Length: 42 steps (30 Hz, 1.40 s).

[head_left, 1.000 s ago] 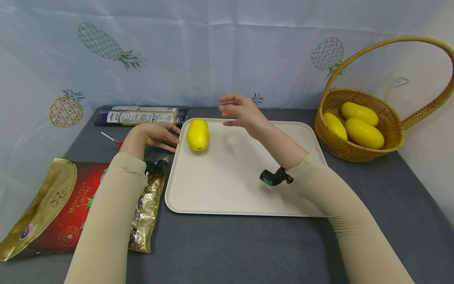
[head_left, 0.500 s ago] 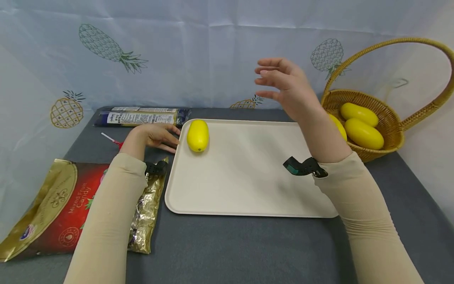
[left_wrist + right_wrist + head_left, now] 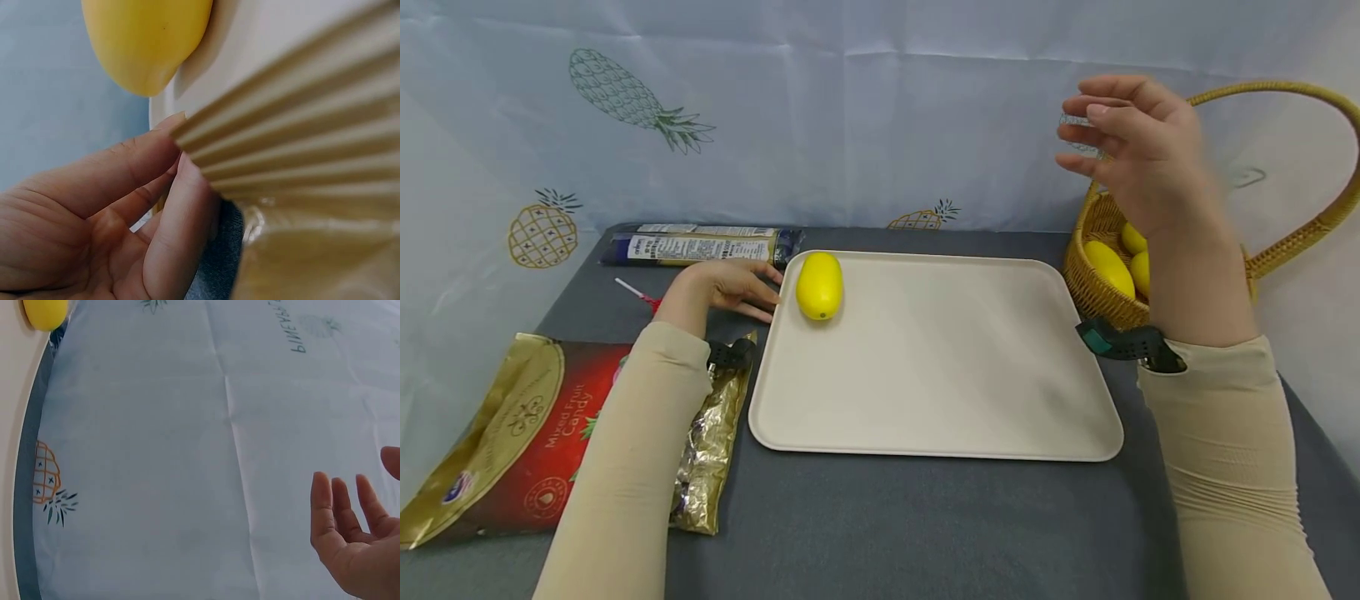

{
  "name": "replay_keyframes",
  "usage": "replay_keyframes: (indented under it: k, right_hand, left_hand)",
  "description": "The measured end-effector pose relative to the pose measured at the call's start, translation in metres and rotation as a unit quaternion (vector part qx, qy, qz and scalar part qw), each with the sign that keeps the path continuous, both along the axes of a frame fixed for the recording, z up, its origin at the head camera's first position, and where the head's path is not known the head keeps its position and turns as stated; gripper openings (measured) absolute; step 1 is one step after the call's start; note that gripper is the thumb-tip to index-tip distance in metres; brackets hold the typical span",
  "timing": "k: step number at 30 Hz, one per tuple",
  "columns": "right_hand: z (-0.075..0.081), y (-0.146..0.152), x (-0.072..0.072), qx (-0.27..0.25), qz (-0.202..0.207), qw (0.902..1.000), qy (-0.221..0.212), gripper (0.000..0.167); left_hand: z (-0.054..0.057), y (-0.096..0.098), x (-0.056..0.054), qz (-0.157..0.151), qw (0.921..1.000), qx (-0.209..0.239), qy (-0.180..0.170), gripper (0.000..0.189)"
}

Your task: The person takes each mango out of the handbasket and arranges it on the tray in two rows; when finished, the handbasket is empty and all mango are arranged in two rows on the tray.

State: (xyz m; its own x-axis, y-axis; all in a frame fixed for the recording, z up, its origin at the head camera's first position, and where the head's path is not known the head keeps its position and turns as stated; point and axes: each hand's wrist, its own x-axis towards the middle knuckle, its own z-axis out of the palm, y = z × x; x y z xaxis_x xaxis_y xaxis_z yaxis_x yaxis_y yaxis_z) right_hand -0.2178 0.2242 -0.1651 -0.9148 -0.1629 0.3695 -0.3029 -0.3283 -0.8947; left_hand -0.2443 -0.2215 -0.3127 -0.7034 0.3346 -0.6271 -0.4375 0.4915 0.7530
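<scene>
My left hand rests at the left rim of the cream tray, fingertips right at the edge. In the left wrist view the fingers of this hand are partly covered by the crimped gold edge of a bag. On the tray's back left corner lies a yellow oval fruit, just beyond the left fingertips. My right hand is raised at the back right, its fingers spread loosely and holding nothing. It overlaps the wicker basket in the head view, hiding part of the yellow fruits inside.
A red and gold candy bag lies under the left forearm, beside a gold foil pack. Behind them are a white stick with a red wrapper and a long dark blue package. A pineapple-print cloth hangs behind the table.
My right hand has moved from above the tray's back to the right and upward, in front of the basket. The left hand and the yellow fruit on the tray stay put.
</scene>
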Motion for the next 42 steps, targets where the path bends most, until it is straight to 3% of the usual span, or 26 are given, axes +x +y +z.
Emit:
replay_keyframes:
  k: [5, 10, 16, 21, 28, 36, 39, 42]
  right_hand:
    - [0.001, 0.027, -0.007, -0.013, -0.001, 0.9999, -0.007, 0.024]
    - [-0.003, 0.06, -0.017, -0.014, -0.027, 0.9981, -0.054, 0.027]
    - [-0.01, 0.102, -0.031, 0.017, -0.054, 0.9946, -0.088, 0.029]
    - [-0.015, 0.131, -0.041, 0.051, -0.038, 0.9927, -0.102, 0.027]
    - [-0.028, 0.161, -0.058, 0.083, 0.001, 0.9832, -0.162, 0.027]
    - [-0.038, 0.173, -0.069, 0.142, -0.002, 0.9713, -0.191, 0.024]
    - [-0.042, 0.177, -0.075, 0.218, -0.002, 0.9553, -0.2, 0.023]
    - [-0.045, 0.178, -0.082, 0.356, -0.001, 0.9127, -0.2, 0.03]
  left_hand:
    - [-0.001, -0.001, -0.001, 0.002, 1.0, 0.0, -0.002, 0.063]
    - [-0.001, -0.001, 0.0, 0.007, 1.0, 0.001, -0.003, 0.063]
    - [0.0, 0.0, 0.0, 0.007, 1.0, -0.001, -0.002, 0.062]
    - [0.0, 0.0, 0.0, 0.007, 1.0, -0.004, 0.0, 0.061]
    - [0.002, 0.001, 0.001, 0.006, 1.0, 0.001, -0.004, 0.061]
    - [0.003, 0.002, 0.002, 0.008, 1.0, -0.003, -0.001, 0.06]
    - [0.003, 0.002, 0.002, 0.008, 1.0, -0.001, -0.002, 0.06]
    - [0.002, 0.001, 0.001, 0.008, 1.0, -0.001, -0.003, 0.06]
